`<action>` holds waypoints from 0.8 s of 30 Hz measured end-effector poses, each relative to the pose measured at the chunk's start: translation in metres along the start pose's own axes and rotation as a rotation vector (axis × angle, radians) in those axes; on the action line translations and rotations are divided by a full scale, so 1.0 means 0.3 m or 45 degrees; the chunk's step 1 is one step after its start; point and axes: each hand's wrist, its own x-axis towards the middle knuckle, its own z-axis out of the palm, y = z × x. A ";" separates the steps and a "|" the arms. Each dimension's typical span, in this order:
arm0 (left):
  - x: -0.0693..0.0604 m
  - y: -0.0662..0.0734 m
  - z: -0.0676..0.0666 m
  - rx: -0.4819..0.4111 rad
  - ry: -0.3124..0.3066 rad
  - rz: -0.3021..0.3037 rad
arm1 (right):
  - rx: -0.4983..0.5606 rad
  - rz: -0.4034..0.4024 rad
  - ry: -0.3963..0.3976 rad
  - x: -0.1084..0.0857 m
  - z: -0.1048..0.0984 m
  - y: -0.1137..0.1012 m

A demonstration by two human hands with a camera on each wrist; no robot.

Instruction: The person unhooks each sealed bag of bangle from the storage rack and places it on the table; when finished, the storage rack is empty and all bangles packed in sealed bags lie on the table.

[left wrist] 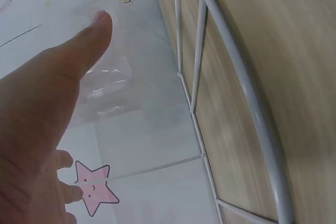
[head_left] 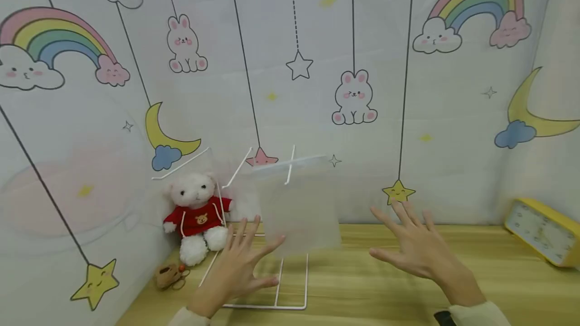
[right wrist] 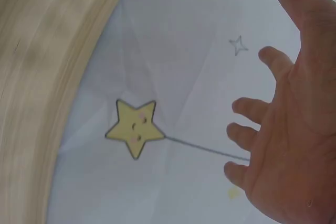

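Note:
A translucent plastic bag (head_left: 301, 210) hangs from a prong of a white wire rack (head_left: 305, 286), whose base lies on the wooden table. My left hand (head_left: 240, 268) is spread in front of the rack, left of the bag's lower part; whether a fingertip touches the bag I cannot tell. In the left wrist view the left hand (left wrist: 47, 98) has its thumb extended beside the clear bag (left wrist: 113, 82), with the rack wire (left wrist: 252, 93) to the right. My right hand (head_left: 419, 248) is spread above the table, apart from the bag, holding nothing; the right wrist view shows that hand (right wrist: 299, 114) too.
A white teddy bear in a red top (head_left: 199, 218) sits behind the rack at the left, with a small brown item (head_left: 167, 276) before it. A yellow clock (head_left: 544, 233) stands at the far right. A patterned cloth wall (head_left: 308, 114) rises behind the table (head_left: 385, 291).

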 end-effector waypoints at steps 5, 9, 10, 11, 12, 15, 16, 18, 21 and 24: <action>-0.007 0.009 0.010 -0.016 -0.040 0.026 | 0.037 -0.070 0.035 0.060 0.021 -0.052; -0.015 0.021 0.019 -0.045 -0.088 0.027 | 0.142 -0.080 -0.001 0.117 0.025 -0.110; -0.012 0.026 0.020 -0.048 -0.097 0.033 | 0.168 -0.073 -0.013 0.127 0.021 -0.122; -0.010 0.031 0.021 -0.039 -0.109 0.039 | 0.194 -0.064 -0.025 0.137 0.018 -0.136; -0.008 0.036 0.022 -0.038 -0.118 0.041 | 0.226 -0.055 -0.041 0.146 0.014 -0.150; -0.005 0.049 0.025 -0.033 -0.164 0.047 | 0.310 -0.035 -0.077 0.172 0.007 -0.191; -0.004 0.053 0.027 -0.031 -0.183 0.048 | 0.333 -0.027 -0.090 0.179 0.005 -0.203; -0.003 0.060 0.030 -0.032 -0.215 0.051 | 0.382 -0.005 -0.115 0.192 0.001 -0.223; -0.006 0.065 0.034 -0.049 -0.255 0.072 | 0.451 0.016 -0.131 0.209 -0.001 -0.244; -0.012 0.066 0.037 -0.106 -0.326 0.104 | 0.499 -0.022 -0.110 0.228 0.003 -0.259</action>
